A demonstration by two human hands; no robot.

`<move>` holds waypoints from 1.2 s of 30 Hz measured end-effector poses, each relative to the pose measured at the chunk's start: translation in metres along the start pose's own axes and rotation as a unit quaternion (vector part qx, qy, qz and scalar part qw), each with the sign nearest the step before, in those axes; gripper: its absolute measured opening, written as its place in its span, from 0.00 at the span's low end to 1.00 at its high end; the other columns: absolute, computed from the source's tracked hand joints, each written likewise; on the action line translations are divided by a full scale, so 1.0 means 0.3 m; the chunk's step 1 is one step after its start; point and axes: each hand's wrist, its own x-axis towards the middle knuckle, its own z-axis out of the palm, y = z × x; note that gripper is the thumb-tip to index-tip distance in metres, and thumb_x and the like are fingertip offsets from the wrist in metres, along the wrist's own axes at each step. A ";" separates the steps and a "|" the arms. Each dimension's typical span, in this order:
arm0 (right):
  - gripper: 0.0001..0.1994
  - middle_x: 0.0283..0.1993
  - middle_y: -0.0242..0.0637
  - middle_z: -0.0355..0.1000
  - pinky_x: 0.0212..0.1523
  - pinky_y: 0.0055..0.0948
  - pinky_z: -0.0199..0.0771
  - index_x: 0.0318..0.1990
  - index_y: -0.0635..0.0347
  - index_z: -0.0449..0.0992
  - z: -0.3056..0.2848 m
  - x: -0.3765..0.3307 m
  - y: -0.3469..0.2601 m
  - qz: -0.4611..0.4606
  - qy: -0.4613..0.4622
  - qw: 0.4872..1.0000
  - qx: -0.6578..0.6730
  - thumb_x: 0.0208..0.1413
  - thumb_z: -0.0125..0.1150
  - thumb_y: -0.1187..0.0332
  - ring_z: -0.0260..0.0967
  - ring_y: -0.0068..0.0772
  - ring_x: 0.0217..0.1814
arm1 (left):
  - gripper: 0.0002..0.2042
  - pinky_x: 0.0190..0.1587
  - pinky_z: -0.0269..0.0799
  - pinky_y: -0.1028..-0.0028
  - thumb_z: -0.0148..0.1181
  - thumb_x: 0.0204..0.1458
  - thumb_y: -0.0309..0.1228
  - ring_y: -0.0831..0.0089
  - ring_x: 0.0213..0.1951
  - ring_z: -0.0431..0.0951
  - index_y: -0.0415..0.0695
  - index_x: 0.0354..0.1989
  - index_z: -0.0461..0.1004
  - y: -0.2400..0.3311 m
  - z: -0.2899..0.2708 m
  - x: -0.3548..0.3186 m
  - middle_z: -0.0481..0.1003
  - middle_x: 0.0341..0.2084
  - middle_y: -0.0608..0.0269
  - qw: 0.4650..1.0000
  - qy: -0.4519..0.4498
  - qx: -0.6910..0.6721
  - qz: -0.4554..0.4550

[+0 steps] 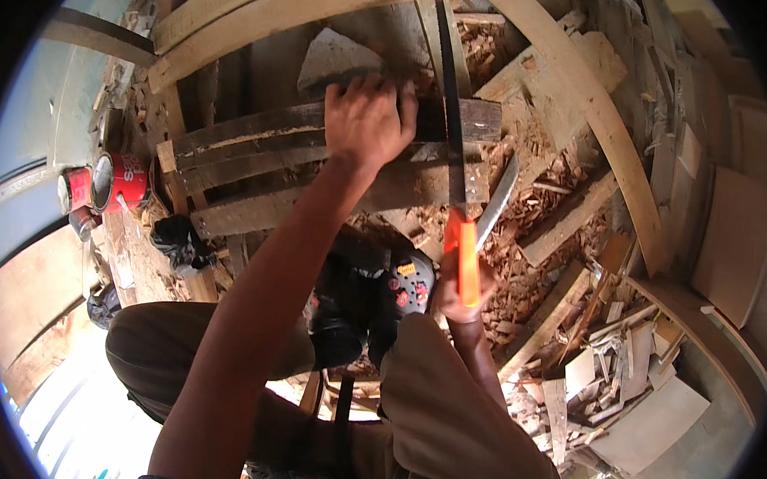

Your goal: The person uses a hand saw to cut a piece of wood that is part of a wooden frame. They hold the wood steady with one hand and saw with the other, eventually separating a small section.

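My left hand [365, 121] presses down on a dark weathered wooden plank [255, 133], its fingers curled over the far edge. The fingertips are hidden behind the wood. In my right hand [467, 296] is a handsaw, gripped by its orange handle [467, 257]. The long dark saw blade [450, 95] points away from me and crosses the plank near its right end. Beside the handle a pale blade-like strip [498, 200] slants up to the right; I cannot tell whether it is metal or wood. More planks [255, 207] run parallel on the near side.
A curved-looking pale beam [582, 85] crosses the right, and another beam [239, 24] lies at the far left. Red cans [119, 182] and a black plastic bag [181, 242] stand left. Wood chips and offcuts [580, 376] cover the right floor. My clogs [410, 284] are close to the planks.
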 end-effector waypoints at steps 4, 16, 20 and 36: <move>0.03 0.19 0.36 0.68 0.20 0.29 0.68 0.26 0.61 0.75 -0.036 -0.096 0.022 0.023 -0.005 1.000 -0.007 0.45 0.58 0.80 0.69 0.33 0.17 | 0.14 0.39 0.67 0.59 0.53 0.60 0.39 0.61 0.35 0.80 0.45 0.27 0.80 0.013 -0.017 0.020 0.79 0.28 0.59 0.999 -0.041 -0.003 -0.011; 0.06 0.21 0.39 0.71 0.20 0.32 0.68 0.32 0.65 0.78 -0.008 0.018 -0.009 0.024 0.016 1.000 -0.006 0.44 0.60 0.80 0.70 0.36 0.18 | 0.12 0.38 0.67 0.60 0.55 0.57 0.40 0.63 0.31 0.78 0.48 0.28 0.80 0.008 0.009 0.022 0.77 0.25 0.63 1.000 -0.028 0.012 0.006; 0.12 0.23 0.42 0.71 0.20 0.33 0.69 0.42 0.70 0.79 -0.061 -0.168 0.045 0.023 0.006 0.999 -0.034 0.51 0.57 0.76 0.70 0.37 0.18 | 0.12 0.40 0.68 0.60 0.54 0.58 0.37 0.61 0.35 0.80 0.45 0.32 0.82 0.030 -0.023 0.012 0.78 0.28 0.60 0.998 -0.055 0.018 0.000; 0.05 0.23 0.39 0.72 0.22 0.32 0.68 0.33 0.63 0.77 -0.012 -0.092 0.084 0.029 0.008 1.000 -0.009 0.48 0.57 0.76 0.68 0.32 0.19 | 0.12 0.39 0.65 0.59 0.55 0.57 0.38 0.62 0.33 0.78 0.46 0.27 0.80 0.020 -0.005 0.009 0.77 0.27 0.60 0.999 -0.049 -0.010 -0.001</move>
